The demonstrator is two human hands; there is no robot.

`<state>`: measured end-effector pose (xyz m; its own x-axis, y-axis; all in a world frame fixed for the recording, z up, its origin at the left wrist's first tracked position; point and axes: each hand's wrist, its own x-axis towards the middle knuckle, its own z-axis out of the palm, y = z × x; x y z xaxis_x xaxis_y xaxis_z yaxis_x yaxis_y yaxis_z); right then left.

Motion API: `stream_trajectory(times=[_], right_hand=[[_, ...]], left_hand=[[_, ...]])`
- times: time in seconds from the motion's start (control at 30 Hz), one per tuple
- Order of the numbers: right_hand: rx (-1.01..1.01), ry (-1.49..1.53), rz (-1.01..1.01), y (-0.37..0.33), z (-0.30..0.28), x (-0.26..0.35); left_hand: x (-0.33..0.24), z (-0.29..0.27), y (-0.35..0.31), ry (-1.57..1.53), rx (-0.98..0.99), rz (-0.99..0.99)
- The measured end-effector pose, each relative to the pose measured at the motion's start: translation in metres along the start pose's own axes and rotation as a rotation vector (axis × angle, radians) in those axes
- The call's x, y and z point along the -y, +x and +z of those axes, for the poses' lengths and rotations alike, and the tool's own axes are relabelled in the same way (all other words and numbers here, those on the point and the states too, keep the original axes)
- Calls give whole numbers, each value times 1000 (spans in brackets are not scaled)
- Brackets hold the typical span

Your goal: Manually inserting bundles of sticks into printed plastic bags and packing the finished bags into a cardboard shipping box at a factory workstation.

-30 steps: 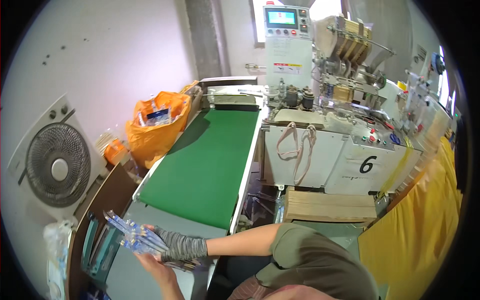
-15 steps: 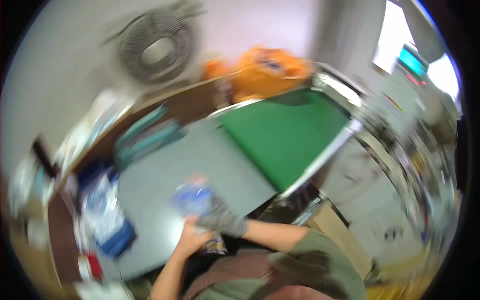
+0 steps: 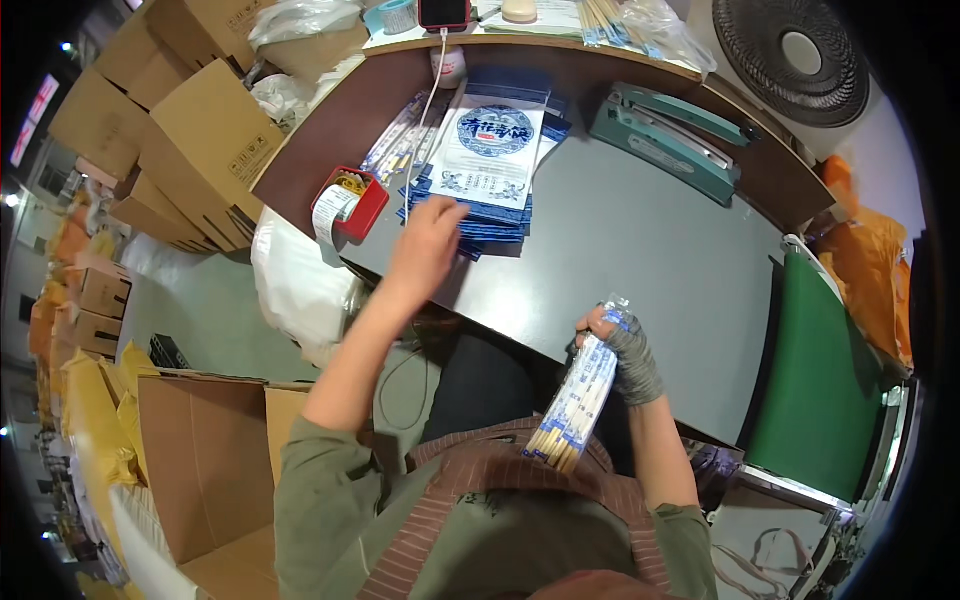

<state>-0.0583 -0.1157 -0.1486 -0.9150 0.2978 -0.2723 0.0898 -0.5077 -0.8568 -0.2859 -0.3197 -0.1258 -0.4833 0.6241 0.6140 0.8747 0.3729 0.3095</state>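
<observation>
My right hand, in a grey fingerless glove, grips a bundle of wrapped chopsticks in clear blue-printed sleeves, held upright over the near edge of the grey table. My left hand reaches forward and rests its fingers on the near edge of a stack of blue and white printed bags lying flat on the table. It holds nothing.
A red tape dispenser stands left of the bag stack. A teal heat sealer lies at the back, a fan behind it. A green conveyor belt runs at right. Cardboard boxes pile at left, an open one by my side.
My view has swung from the green conveyor round to the grey table. My right hand still holds the chopstick bundle; my left hand has come out onto the bag stack.
</observation>
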Motion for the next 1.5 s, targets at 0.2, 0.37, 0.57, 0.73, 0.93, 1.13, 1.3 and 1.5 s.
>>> stream_trajectory(times=[0.2,0.37,0.57,0.73,0.93,1.13,1.3,1.5], right_hand=[[2,-37,59,5,4,5],[-9,17,80,3,2,14],[-22,51,57,-2,-5,12],[-143,34,-102,-23,3,23],[-244,-157,-349,-29,-9,5],[-145,-245,-273,2,-41,-31],[-103,-554,-161,11,-28,-20],[-219,-861,-223,10,-12,-21]], left_hand=[[62,10,25,151,280,127],[75,9,60,-69,454,-36],[77,30,76,-331,467,-25],[-24,67,49,-469,362,-114],[-137,112,-26,-564,453,-55],[-122,106,-32,-664,406,-269],[-131,91,-39,-655,247,-382],[-135,93,-26,-535,-78,112]])
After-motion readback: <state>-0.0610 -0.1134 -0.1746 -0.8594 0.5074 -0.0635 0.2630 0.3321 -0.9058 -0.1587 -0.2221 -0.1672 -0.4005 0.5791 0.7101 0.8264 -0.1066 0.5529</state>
